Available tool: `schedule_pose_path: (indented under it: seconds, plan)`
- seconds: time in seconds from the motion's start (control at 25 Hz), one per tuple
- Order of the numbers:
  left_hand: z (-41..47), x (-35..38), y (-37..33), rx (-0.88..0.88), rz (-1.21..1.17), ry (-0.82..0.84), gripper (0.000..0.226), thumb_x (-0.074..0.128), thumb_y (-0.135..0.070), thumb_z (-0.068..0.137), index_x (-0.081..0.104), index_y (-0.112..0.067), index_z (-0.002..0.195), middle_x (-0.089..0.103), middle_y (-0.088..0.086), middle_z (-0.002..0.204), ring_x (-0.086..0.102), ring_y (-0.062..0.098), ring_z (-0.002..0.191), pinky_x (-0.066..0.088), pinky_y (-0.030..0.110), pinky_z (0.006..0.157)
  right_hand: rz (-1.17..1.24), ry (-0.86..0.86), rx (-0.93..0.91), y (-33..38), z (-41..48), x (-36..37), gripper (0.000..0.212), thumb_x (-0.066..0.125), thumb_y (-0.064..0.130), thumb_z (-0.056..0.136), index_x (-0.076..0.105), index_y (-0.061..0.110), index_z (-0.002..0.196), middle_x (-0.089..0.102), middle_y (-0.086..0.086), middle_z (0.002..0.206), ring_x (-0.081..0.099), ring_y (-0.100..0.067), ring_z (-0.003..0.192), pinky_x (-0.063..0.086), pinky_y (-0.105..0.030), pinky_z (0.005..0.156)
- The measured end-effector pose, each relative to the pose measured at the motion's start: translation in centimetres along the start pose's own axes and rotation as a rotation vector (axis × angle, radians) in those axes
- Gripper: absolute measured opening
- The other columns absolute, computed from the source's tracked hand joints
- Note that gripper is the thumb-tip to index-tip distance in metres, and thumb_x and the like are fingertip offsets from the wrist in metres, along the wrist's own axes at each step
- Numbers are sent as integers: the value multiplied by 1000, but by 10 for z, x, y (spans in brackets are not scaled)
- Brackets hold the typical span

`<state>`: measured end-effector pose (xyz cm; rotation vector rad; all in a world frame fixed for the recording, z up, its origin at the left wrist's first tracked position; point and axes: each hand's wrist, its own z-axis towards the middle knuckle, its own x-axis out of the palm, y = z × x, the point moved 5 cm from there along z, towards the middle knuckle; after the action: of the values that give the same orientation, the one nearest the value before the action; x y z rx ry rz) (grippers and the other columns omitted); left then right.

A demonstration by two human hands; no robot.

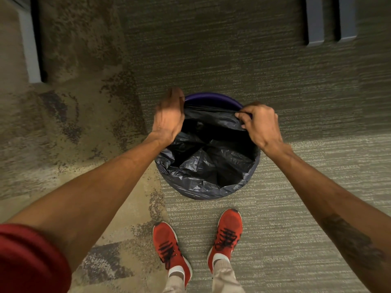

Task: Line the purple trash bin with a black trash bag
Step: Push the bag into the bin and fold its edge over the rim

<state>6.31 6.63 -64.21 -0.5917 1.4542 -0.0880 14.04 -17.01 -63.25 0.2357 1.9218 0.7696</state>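
Red shoes [227, 235] on patterned carpet [296, 187]

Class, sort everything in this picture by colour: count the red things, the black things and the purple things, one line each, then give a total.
Red: 3, the left shoe, the right shoe and the rolled sleeve
Black: 1, the trash bag
Purple: 1, the trash bin
Total: 5

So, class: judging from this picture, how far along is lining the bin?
Done: the black trash bag is folded over the near rim. In hand: the right hand pinches the bag's far edge; the left hand works the left side. Left: the purple trash bin far rim is bare.
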Motion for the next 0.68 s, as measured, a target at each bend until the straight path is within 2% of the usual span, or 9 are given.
schedule_pose_path:
  seconds: [0.16, 0.24, 0.32, 0.4, 0.56, 0.64, 0.68]
  plan:
    - [3, -3, 2, 149, -53, 143, 28, 42, -1, 99, 58, -8, 120, 57, 15, 118, 61, 23, 87, 56, 28, 70, -30, 21, -23, 4, -1, -2, 21, 63, 27, 98, 77, 15, 107, 75, -5, 102, 73, -25, 82, 60, -44, 82]
    - [3, -4, 5, 242, -19, 236, 25, 50, -6, 97, 60, -11, 120, 56, 11, 123, 62, 26, 95, 56, 31, 78, -139, 97, -47, 10, 3, 0, 21, 61, 27, 99, 75, 18, 112, 74, -8, 106, 72, -33, 89, 58, -45, 84]
    - [5, -4, 8, 291, 25, 288, 23, 57, -19, 98, 61, -12, 119, 56, 8, 125, 62, 27, 100, 56, 37, 82, -227, 117, -82, 18, 7, 1, 23, 60, 26, 99, 74, 20, 115, 70, -9, 119, 68, -40, 99, 56, -47, 86]
    - [8, -4, 8, 319, 42, 285, 21, 58, -23, 98, 63, -10, 115, 58, 8, 122, 63, 28, 97, 55, 40, 78, -256, 83, -98, 21, 9, 0, 23, 60, 24, 99, 74, 18, 115, 67, -9, 125, 67, -42, 101, 56, -45, 84]
    - [8, -7, 2, 286, 81, 167, 17, 46, -22, 103, 58, -9, 106, 60, 8, 103, 59, 28, 72, 42, 35, 54, -237, 3, -95, 18, 6, 3, 22, 57, 24, 101, 75, 13, 108, 70, -11, 110, 69, -38, 92, 55, -40, 77]
    - [8, -10, -1, 253, 88, 149, 18, 38, -21, 105, 53, -11, 108, 61, 9, 97, 57, 31, 63, 45, 38, 49, -220, -51, -99, 19, 5, 3, 23, 57, 22, 101, 75, 10, 107, 72, -14, 105, 70, -39, 89, 55, -40, 75]
    - [10, -10, -1, 202, 75, 160, 18, 36, -18, 104, 51, -12, 112, 62, 11, 98, 58, 33, 64, 48, 41, 52, -212, -69, -95, 18, 6, 2, 23, 56, 22, 101, 74, 9, 108, 74, -15, 103, 70, -40, 88, 55, -40, 74]
